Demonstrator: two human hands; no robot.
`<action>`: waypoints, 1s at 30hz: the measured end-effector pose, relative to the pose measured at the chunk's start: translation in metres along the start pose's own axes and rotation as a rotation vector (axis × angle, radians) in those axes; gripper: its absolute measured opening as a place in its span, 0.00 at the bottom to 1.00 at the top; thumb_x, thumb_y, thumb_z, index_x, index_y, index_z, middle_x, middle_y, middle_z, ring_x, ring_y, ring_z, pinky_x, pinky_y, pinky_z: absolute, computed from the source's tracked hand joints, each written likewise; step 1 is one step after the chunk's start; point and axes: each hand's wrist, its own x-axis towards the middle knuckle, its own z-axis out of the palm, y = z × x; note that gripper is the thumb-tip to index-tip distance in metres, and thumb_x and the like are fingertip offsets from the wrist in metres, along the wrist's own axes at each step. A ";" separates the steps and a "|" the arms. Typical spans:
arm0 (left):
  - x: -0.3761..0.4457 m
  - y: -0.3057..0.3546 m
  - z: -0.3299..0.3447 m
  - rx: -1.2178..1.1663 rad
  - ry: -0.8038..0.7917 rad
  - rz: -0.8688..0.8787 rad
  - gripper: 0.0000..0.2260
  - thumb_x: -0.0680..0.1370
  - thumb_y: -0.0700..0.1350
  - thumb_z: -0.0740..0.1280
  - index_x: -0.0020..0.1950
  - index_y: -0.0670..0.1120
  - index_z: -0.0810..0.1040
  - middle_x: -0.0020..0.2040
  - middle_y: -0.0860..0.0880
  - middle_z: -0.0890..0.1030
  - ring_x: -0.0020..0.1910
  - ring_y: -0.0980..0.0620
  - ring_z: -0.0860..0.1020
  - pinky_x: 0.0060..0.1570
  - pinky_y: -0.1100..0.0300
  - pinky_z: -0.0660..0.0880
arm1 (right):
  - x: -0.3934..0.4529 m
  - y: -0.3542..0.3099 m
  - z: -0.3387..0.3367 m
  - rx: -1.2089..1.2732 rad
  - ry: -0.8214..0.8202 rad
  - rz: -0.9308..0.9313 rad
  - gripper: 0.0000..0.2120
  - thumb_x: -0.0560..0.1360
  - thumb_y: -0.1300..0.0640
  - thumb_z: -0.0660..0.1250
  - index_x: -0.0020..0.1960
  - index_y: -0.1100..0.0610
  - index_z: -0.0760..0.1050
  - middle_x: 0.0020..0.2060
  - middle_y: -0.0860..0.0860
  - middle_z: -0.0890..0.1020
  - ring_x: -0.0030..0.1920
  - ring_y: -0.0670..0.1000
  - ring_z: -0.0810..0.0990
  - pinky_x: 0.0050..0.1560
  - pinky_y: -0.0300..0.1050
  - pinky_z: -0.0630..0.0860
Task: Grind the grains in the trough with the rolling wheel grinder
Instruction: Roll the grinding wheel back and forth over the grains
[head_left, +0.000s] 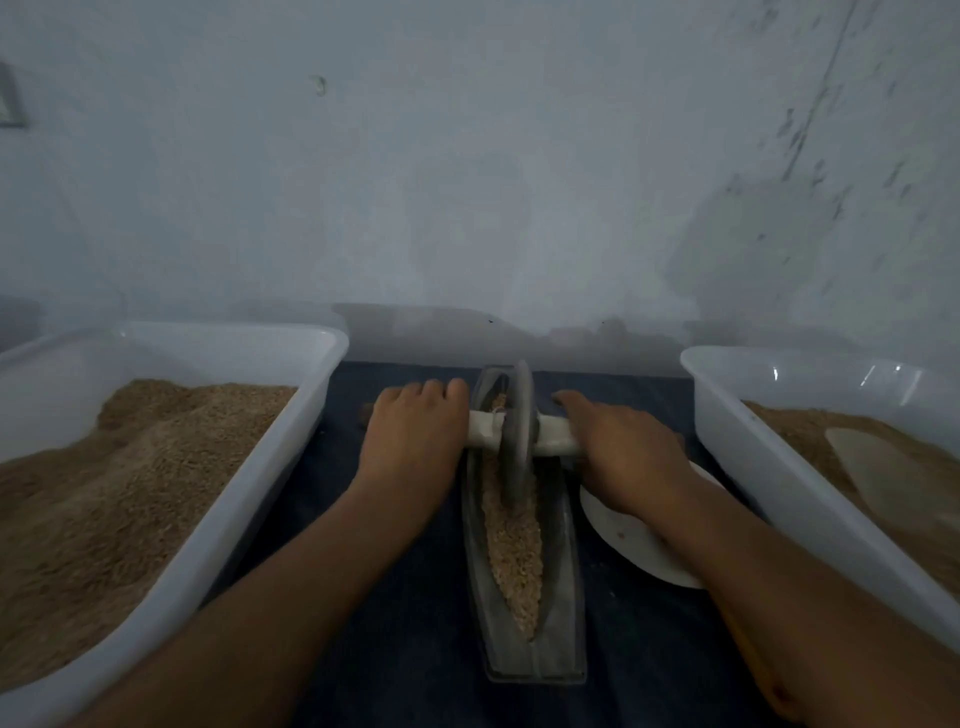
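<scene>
Between tubs (218, 519), hands (415, 431) grip axle (556, 441).

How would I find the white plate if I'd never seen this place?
Start at the long metal trough of grains between two big white tubs. The white plate lies flat beside it, under the right hand. Unlike the tubs, it's round, shallow and holds no heap.

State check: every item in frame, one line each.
left hand: on the axle handle, fingers curled over it
right hand: on the other end of the handle
wheel: upright in trough, toward far end
trough: grains along the groove
left tub: heaped with grain
right tub: part full, scoop lying in it
white plate: under right forearm
</scene>
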 end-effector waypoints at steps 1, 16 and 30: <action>0.006 -0.001 0.002 -0.002 0.007 0.000 0.14 0.77 0.45 0.67 0.59 0.48 0.67 0.56 0.48 0.77 0.55 0.46 0.77 0.52 0.54 0.69 | 0.005 0.001 0.000 0.008 -0.018 0.023 0.36 0.73 0.53 0.71 0.76 0.45 0.57 0.60 0.51 0.79 0.55 0.58 0.79 0.51 0.57 0.79; -0.008 -0.002 0.007 -0.020 0.078 -0.045 0.08 0.77 0.47 0.66 0.52 0.51 0.68 0.47 0.51 0.79 0.44 0.51 0.79 0.42 0.57 0.63 | 0.010 -0.007 0.005 -0.016 0.196 -0.029 0.13 0.71 0.52 0.69 0.55 0.47 0.74 0.46 0.48 0.81 0.45 0.53 0.80 0.39 0.46 0.65; -0.068 0.012 -0.048 0.036 -0.072 0.050 0.10 0.78 0.47 0.67 0.56 0.49 0.69 0.53 0.50 0.79 0.49 0.50 0.78 0.48 0.56 0.69 | -0.091 -0.025 -0.022 -0.095 0.448 -0.175 0.17 0.58 0.58 0.81 0.43 0.56 0.78 0.32 0.52 0.79 0.30 0.54 0.77 0.31 0.46 0.72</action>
